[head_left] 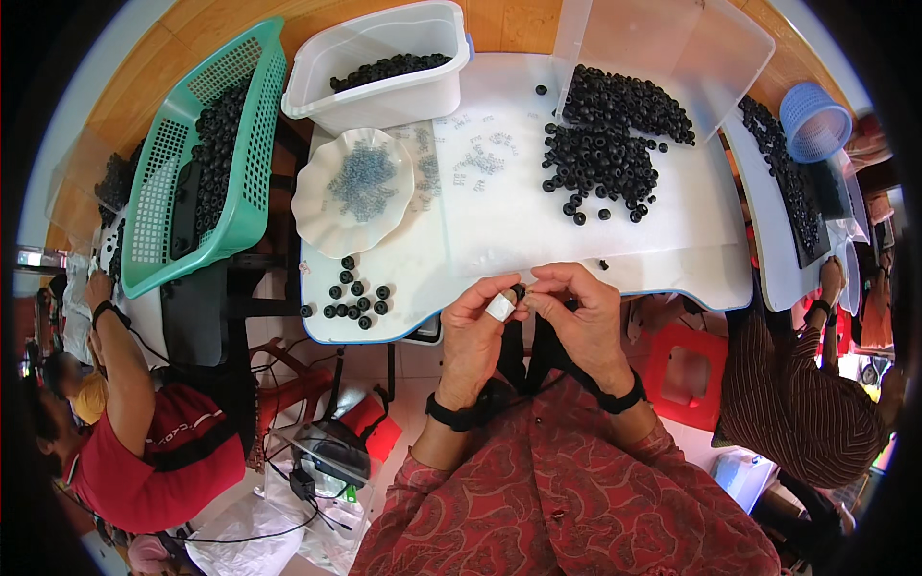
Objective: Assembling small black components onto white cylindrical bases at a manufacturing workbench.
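Note:
Over the table's front edge, my two hands meet with their fingertips closed together. Between them is a small round black part (519,290), mostly covered by the fingers. My left hand (471,326) pinches it from one side, and a small white square piece (500,307) shows at those fingers. My right hand (581,317) presses thumb and finger at the part's other side; whether it holds a second tiny piece is hidden. Left of my hands, several finished-looking round black parts (357,288) lie loose. Behind them, a scalloped white plate (322,216) holds tiny grey-blue pieces (365,180), too small to name.
A large pile of black parts (600,158) spills from a tipped clear bin (672,58) at the back right. A white tub (384,106) and a green basket (254,192) hold more. Co-workers sit either side: a red shirt (173,451) left, a striped shirt (797,413) right.

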